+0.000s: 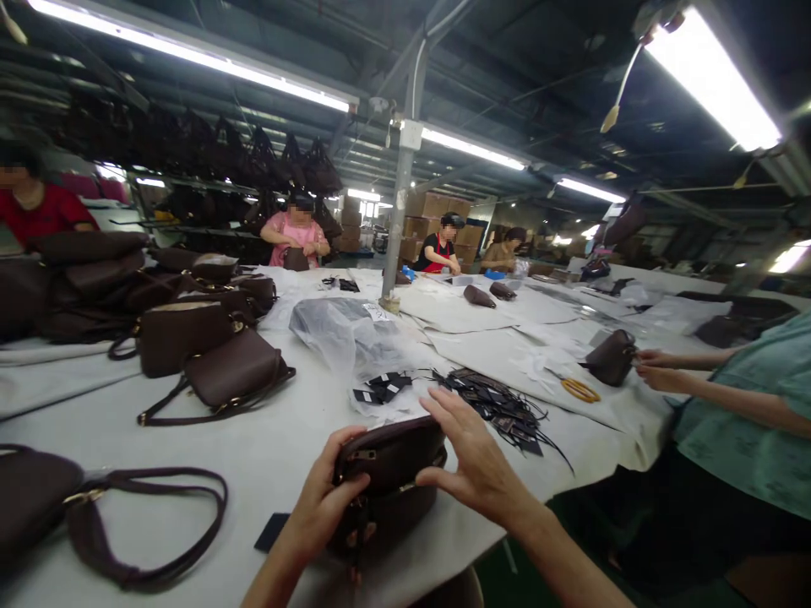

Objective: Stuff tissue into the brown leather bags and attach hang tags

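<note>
A dark brown leather handbag (pixel 399 464) with a zip and metal fittings stands on the table's near edge in front of me. My left hand (pixel 317 498) grips its left end, thumb on the near face and fingers behind. At the right end is my right hand (pixel 485 464), fingers spread and stretched out, the thumb close to or touching the bag's side. Beside my left wrist lies a small dark card (pixel 271 532). Just beyond the bag are a pile of black hang tags with cords (pixel 500 409) and a smaller group of tags (pixel 383 388).
Brown handbags (pixel 234 371) crowd the left side, one with a looped strap (pixel 145 574) nearby. Clear plastic wrap (pixel 342 333) lies ahead before a metal post (pixel 399 211). Yellow-handled scissors (pixel 579 389) lie to the right, near a co-worker's hands (pixel 662 371). Other people work farther back.
</note>
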The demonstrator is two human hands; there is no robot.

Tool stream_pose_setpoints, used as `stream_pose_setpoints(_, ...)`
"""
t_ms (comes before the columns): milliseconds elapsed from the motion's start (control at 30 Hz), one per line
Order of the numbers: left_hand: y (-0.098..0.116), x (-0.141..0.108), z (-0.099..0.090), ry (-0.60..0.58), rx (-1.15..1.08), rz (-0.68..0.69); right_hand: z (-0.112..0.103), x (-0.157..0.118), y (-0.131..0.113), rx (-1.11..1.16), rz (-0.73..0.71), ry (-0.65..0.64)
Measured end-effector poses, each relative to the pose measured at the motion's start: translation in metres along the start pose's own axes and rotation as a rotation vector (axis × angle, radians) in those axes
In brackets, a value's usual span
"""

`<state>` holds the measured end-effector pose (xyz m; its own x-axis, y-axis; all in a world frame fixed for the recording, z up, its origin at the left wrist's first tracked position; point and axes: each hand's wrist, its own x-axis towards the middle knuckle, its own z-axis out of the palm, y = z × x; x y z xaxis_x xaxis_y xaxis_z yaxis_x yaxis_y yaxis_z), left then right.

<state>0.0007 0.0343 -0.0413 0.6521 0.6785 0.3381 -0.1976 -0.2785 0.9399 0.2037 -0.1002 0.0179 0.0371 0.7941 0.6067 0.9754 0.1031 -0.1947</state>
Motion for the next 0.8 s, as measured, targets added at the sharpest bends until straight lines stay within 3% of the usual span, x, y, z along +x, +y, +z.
stream_pose_setpoints(100,0.004,0.007,-0.011,-0.071,0.016,0.024,-0.002,0.006,0.007,-0.145,-0.101,-0.243)
stream_pose_setpoints(167,0.000,0.008,-0.015,-0.055,0.037,0.039,0.005,0.010,0.002,-0.215,-0.113,-0.333)
stream_pose_setpoints(300,-0.016,0.000,-0.020,0.035,0.070,0.089,0.012,0.016,-0.005,-0.239,-0.083,-0.352)
stream_pose_setpoints(400,-0.019,-0.005,-0.022,0.043,0.222,0.200,0.006,0.028,-0.001,-0.206,-0.040,-0.451)
stream_pose_setpoints(533,-0.017,-0.001,-0.020,0.125,0.308,0.276,0.000,0.049,0.003,-0.185,-0.097,-0.559)
stream_pose_setpoints(667,-0.019,-0.001,-0.011,0.252,0.184,0.224,0.004,0.058,0.006,-0.135,-0.072,-0.586)
stream_pose_setpoints(800,-0.019,-0.004,-0.007,0.245,0.027,0.100,0.011,0.054,0.005,-0.099,-0.083,-0.529)
